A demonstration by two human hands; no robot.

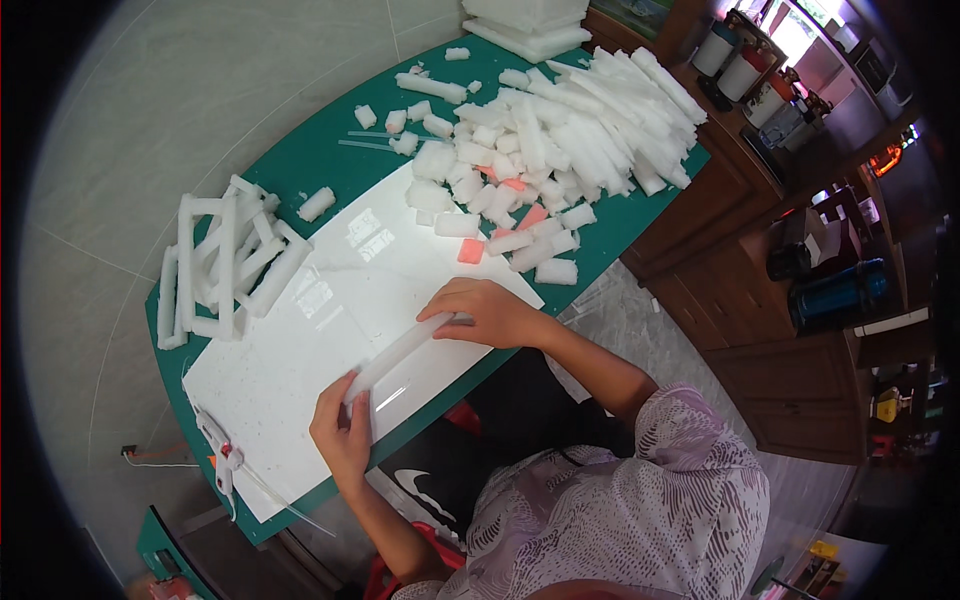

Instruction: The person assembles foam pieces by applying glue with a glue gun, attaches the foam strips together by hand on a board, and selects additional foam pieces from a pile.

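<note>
A long white foam strip (398, 355) lies slantwise over a glossy white board (270, 385), held at both ends. My left hand (342, 425) is closed on its lower left end, thumb on the near side and fingers on the far side. At the upper right end, my right hand (485, 312) grips the strip with curled fingers. Just beyond my right hand lie short foam blocks (556, 272) and a small pink foam piece (470, 251).
A green table (335, 130) carries the board. Foam frames (225, 265) are stacked at the left; a white glue gun (222, 450) lies near the left corner. Long foam strips (600, 120) are heaped at the far right. Wooden cabinets (700, 260) stand to the right.
</note>
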